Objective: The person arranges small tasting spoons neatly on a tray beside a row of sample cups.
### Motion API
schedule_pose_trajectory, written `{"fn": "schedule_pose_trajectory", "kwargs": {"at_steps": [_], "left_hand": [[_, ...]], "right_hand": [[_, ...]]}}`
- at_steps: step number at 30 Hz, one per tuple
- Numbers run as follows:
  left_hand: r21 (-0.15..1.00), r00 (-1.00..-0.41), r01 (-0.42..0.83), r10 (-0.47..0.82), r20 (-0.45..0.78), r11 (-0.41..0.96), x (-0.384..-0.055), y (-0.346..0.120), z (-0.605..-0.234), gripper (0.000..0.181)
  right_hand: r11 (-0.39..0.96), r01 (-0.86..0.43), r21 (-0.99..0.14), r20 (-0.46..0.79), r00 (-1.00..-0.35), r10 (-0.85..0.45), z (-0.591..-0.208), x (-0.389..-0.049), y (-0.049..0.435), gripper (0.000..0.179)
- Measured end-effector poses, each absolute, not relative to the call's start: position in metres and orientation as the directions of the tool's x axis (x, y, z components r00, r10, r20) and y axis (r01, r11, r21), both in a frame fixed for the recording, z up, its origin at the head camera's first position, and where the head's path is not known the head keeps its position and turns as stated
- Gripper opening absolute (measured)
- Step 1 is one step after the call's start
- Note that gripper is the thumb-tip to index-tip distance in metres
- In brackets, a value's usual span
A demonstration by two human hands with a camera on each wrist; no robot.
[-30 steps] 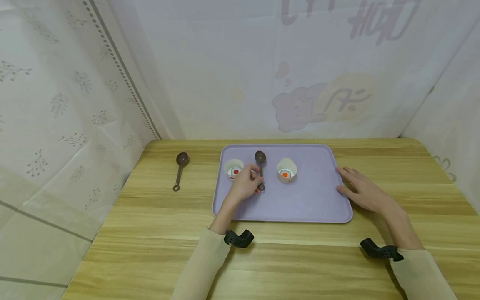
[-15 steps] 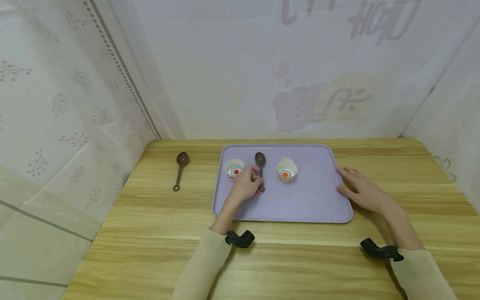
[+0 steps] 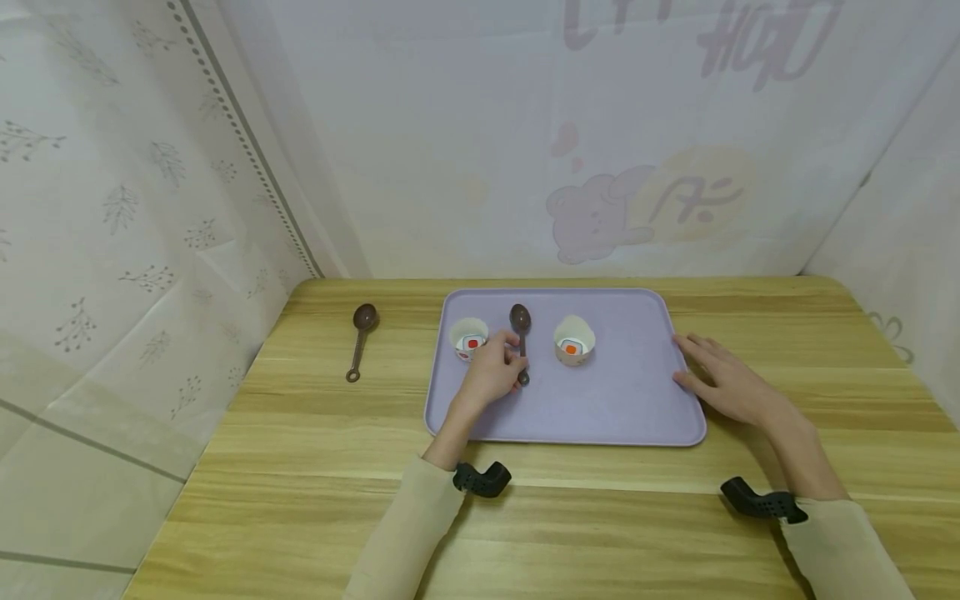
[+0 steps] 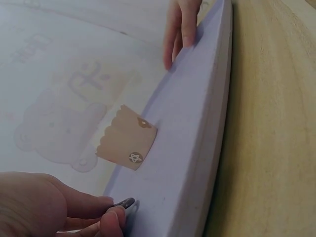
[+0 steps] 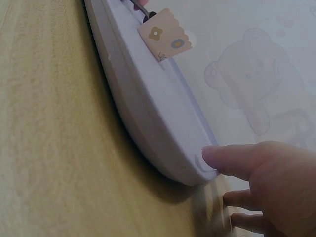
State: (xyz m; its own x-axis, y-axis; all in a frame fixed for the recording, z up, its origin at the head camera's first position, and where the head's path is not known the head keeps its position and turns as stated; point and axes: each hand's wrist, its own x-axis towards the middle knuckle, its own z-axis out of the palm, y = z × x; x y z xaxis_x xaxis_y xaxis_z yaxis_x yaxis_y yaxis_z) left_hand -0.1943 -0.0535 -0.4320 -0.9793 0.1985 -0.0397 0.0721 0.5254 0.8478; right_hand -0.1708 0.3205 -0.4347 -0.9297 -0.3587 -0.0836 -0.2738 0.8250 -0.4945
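Note:
My left hand [image 3: 489,371] pinches the handle of a brown measuring spoon [image 3: 521,318] over the purple tray [image 3: 615,417]. In the left wrist view the spoon's dark handle end [image 4: 128,202] pokes out past the thumb and fingers. To the left of that hand stands a paper cup [image 3: 468,337] with a red-marked piece inside, partly covered by the hand. Another paper cup [image 3: 573,342], holding an orange-marked piece, is right of the spoon. My right hand [image 3: 723,383] touches the tray's right edge with fairly straight fingers; its thumb [image 5: 212,157] lies at the rim.
A second brown measuring spoon [image 3: 362,342] lies on the wooden table [image 3: 600,533], left of the tray. Printed cloth [image 3: 420,167] hangs behind the table and along its sides. A black wrist mount [image 3: 482,479] sits at each sleeve.
The held spoon has shifted very slightly toward the front of the tray, and the left hand has edged a little right. The right hand, tray and cups look unmoved.

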Motion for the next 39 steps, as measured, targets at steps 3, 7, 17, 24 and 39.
{"fn": "schedule_pose_trajectory", "kwargs": {"at_steps": [3,7,17,24,39], "left_hand": [[0.843,-0.98,0.078,0.198,-0.034,0.532,-0.1941,-0.0531,-0.4321,0.027],[0.833,-0.98,0.091,0.196,-0.022,0.546,-0.1938,-0.0526,-0.4316,0.027],[0.821,-0.979,0.121,0.203,0.006,0.558,-0.1922,-0.0534,-0.432,0.027],[0.817,-0.982,0.104,0.19,-0.007,0.568,-0.1915,-0.0527,-0.4296,0.027],[0.799,-0.986,0.088,0.168,-0.016,0.594,-0.1914,-0.0526,-0.4289,0.029]], "right_hand": [[0.824,-0.272,-0.496,-0.086,-0.929,-0.359,-0.4349,-0.171,0.3206,0.072],[0.823,-0.274,-0.497,-0.085,-0.929,-0.36,-0.4355,-0.1712,0.3209,0.072],[0.825,-0.274,-0.495,-0.087,-0.928,-0.361,-0.4376,-0.1719,0.3217,0.073],[0.822,-0.271,-0.501,-0.086,-0.929,-0.36,-0.4385,-0.1723,0.3222,0.073],[0.824,-0.268,-0.498,-0.09,-0.93,-0.356,-0.4384,-0.1721,0.3213,0.073]]}}
